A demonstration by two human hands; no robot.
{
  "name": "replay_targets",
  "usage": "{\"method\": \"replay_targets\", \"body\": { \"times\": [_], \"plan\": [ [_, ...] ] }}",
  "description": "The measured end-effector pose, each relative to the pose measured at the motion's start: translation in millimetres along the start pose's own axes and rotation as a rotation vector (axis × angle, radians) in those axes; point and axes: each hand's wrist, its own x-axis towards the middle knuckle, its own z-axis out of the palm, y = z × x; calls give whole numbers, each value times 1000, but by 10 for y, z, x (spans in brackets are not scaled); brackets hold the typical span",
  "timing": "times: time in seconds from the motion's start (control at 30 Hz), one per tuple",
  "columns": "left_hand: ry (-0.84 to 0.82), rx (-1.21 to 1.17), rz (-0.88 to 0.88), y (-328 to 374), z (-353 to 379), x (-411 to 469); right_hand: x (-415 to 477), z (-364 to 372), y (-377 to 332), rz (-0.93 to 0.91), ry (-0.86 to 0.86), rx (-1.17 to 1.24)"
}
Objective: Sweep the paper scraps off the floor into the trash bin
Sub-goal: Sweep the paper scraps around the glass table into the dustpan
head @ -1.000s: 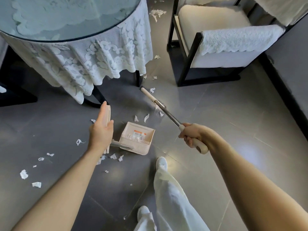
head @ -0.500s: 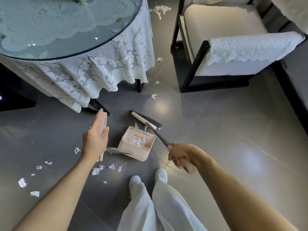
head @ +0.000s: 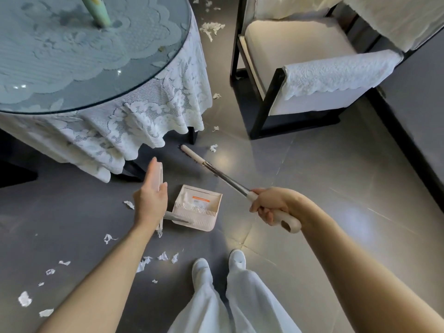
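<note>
The right hand [head: 274,205] is clenching the cream grip of the broom [head: 225,176]. The broom's head is reaching out close to the table leg [head: 192,137], under the hem of the lace tablecloth [head: 149,116]. The left hand [head: 150,203] is holding the flat handle top of the long-handled dustpan [head: 198,207], fingers lying straight along it and thumb closing over its near edge. The pan is sitting on the floor [head: 312,188] between the hands, with a few pieces already lying in its tray.

Most of the paper scraps [head: 163,257] are lying behind and to the left of the pan, near the shoes [head: 236,258]. A lone scrap [head: 213,147] is lying just beside the broom head, and a heap [head: 211,28] is waiting well beyond, next to the armchair [head: 300,68].

A quick stroke is likely to flick such light paper past the tray or over its back wall. The bristles may catch the hanging lace or knock the table leg. If the light hold on the handle lets the pan tilt, its lip could lift so that scraps slide beneath, or the collected pieces could spill. A step could also tread scraps flat against the floor.

The trash bin is not appearing anywhere in view. The bristles are showing only as a dark fringe, and whether the pan's lip is touching the floor cannot be told. The cloth is hiding whatever is lying under the table, and a green object [head: 96,10] on the glass top is being cut off by the frame edge.
</note>
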Motion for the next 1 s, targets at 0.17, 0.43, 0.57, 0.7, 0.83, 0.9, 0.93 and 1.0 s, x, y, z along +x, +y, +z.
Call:
{"method": "replay_targets", "body": {
  "times": [0.17,0.43,0.57,0.7,0.83,0.9,0.93,1.0],
  "plan": [
    [2,-54,9,184,193,293,183,-334,-331,-95,161,-137],
    [29,11,-33,753,753,1131,685,-1541,-1251,-108,220,-361],
    [123,21,-118,1083,1047,1509,974,-2212,-1877,-114,174,-347],
    [190,-42,-176,1274,1303,1752,1411,-2713,-2591,-127,166,-343],
    [210,-181,-259,1391,1561,1974,1857,-3029,-3212,-137,161,-275],
    [201,-205,-258,1469,1665,2072,2046,-3133,-3473,-165,156,-287],
    [196,-198,-245,1509,1703,2112,2141,-3188,-3578,-174,147,-302],
    [183,-153,-232,1563,1755,2159,2337,-3283,-3744,-172,136,-336]
  ]
}}
